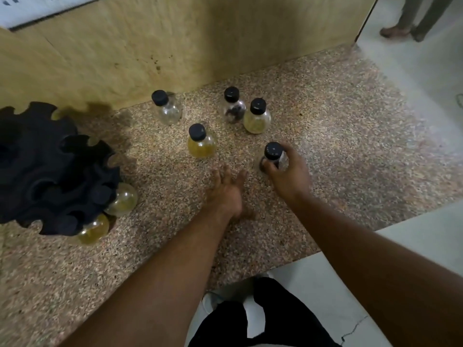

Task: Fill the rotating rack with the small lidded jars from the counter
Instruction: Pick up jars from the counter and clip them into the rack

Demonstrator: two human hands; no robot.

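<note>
Several small glass jars with black lids stand on the speckled stone counter (338, 126). My right hand (288, 174) grips the nearest jar (273, 152) around its body. My left hand (226, 190) rests flat on the counter with its fingers straight, just below a yellow-filled jar (200, 142). Farther back stand a clear jar (166, 107), a dark-filled jar (233, 106) and a pale yellow jar (257, 117). The black rotating rack (50, 176) sits at the left, with two jars (122, 199) (94, 230) slotted in its lower tier.
A wooden panel (175, 38) rises behind the jars. The counter's front edge runs diagonally at the lower right, with the pale floor (413, 234) beyond it. Another person's feet (400, 28) stand at the top right.
</note>
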